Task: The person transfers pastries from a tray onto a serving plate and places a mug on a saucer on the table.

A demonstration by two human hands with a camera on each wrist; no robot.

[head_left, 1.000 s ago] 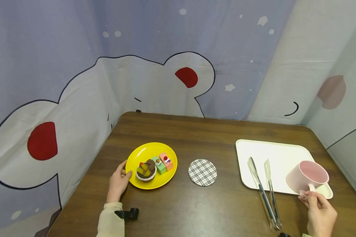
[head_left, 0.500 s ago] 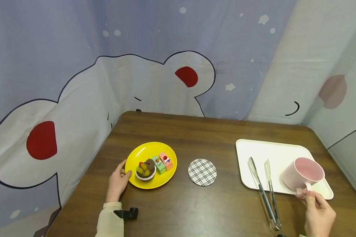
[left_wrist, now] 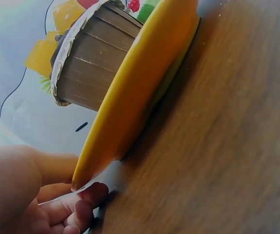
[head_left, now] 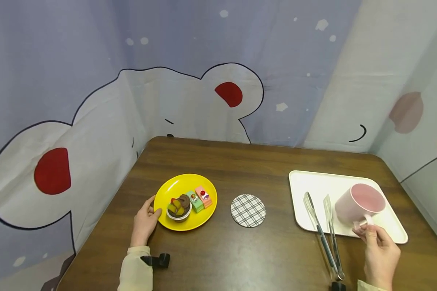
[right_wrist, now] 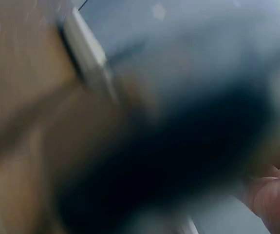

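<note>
At the left of the head view, my left hand [head_left: 145, 223] pinches the rim of a yellow plate [head_left: 200, 220], thumb above and fingers below. The left wrist view shows the plate's edge [left_wrist: 125, 102] tilted in the picture, with the thumb against it. On the plate sit a chocolate fruit cupcake [head_left: 179, 209], a green cake slice [head_left: 195, 202] and a pink cake slice [head_left: 204, 197]. Over the white tray [head_left: 322, 178], my right hand [head_left: 381, 254] grips the handle of a pink mug [head_left: 349, 208]. The right wrist view is blurred, with part of the hand [right_wrist: 276, 195] at its edge.
Metal tongs [head_left: 325, 242] lie with their ends on the tray and their handles on the wooden table [head_left: 240, 258], left of the mug. A round checked coaster [head_left: 248, 210] lies between plate and tray. A printed curtain [head_left: 189, 36] surrounds the table's back and sides.
My right hand has carried the pink mug leftward and slightly up in the head view, over the tray. My left hand and the plate have stayed in place.
</note>
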